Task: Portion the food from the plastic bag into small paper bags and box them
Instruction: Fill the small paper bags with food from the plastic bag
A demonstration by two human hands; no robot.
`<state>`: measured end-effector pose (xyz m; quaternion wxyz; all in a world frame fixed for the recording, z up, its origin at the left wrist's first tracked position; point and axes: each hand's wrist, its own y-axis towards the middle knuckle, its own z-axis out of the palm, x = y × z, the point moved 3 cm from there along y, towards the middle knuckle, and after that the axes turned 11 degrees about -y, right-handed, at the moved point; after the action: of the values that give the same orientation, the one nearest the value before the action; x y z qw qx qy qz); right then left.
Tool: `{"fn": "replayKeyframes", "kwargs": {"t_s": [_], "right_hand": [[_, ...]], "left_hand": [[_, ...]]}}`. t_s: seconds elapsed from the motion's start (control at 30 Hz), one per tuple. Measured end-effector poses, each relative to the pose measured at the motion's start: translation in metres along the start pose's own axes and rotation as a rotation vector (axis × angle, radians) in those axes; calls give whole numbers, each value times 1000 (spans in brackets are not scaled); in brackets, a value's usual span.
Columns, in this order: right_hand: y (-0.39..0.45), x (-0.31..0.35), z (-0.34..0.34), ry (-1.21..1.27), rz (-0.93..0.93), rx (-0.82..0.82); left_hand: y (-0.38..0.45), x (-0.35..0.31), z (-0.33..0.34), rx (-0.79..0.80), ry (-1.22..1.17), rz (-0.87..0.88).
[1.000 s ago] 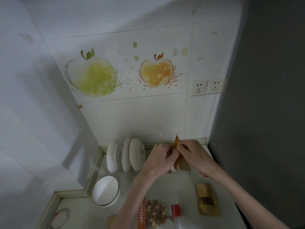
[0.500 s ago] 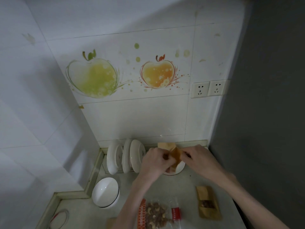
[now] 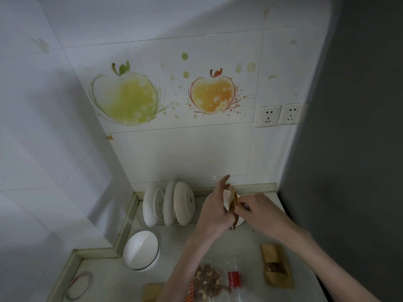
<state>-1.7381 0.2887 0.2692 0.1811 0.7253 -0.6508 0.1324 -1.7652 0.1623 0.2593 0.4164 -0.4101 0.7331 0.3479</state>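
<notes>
A small brown paper bag [image 3: 234, 202] is held edge-on between my two hands above a white plate [image 3: 239, 221]. My left hand [image 3: 214, 211] steadies it from the left, thumb against the bag and fingers stretched upward. My right hand [image 3: 259, 211] pinches the bag's right side. A clear plastic bag of mixed nuts [image 3: 208, 280] with a red label lies on the counter near the bottom edge, partly under my left forearm. A filled brown paper bag [image 3: 275, 265] with a window showing nuts lies flat at the right.
Three white plates [image 3: 169, 203] stand on edge in a rack at the wall. A white bowl [image 3: 141, 250] sits upside down at the left, a wire ring [image 3: 79, 285] farther left. Another brown paper piece [image 3: 151, 290] lies at the bottom. A dark panel borders the counter's right.
The paper bag went from raised, to lower and opened out flat, to edge-on now. My left hand's fingers have straightened upward; my right hand stays on the bag's right side.
</notes>
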Motion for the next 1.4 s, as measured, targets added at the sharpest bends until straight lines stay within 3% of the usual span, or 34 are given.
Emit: {"fn": "replayKeyframes", "kwargs": {"t_s": [0.2, 0.4, 0.6, 0.83, 0.97, 1.07, 1.2, 1.4], "right_hand": [[3, -10, 5, -5, 166, -47], [0, -18, -9, 9, 184, -58], [-6, -19, 0, 133, 234, -68], [-4, -15, 7, 130, 231, -82], [-1, -10, 13, 125, 224, -67], [0, -8, 17, 128, 232, -55], [-4, -17, 16, 163, 243, -39], [-13, -37, 32, 213, 230, 33]], "left_hand": [[2, -4, 3, 10, -83, 42], [7, 10, -15, 12, -191, -46], [-11, 29, 3, 52, 40, 115], [-23, 36, 17, 61, -53, 246], [-23, 33, 29, 14, 78, 383], [-17, 38, 33, -77, 54, 331], [-13, 63, 30, -152, -14, 60], [-21, 119, 26, -196, -81, -161]]}}
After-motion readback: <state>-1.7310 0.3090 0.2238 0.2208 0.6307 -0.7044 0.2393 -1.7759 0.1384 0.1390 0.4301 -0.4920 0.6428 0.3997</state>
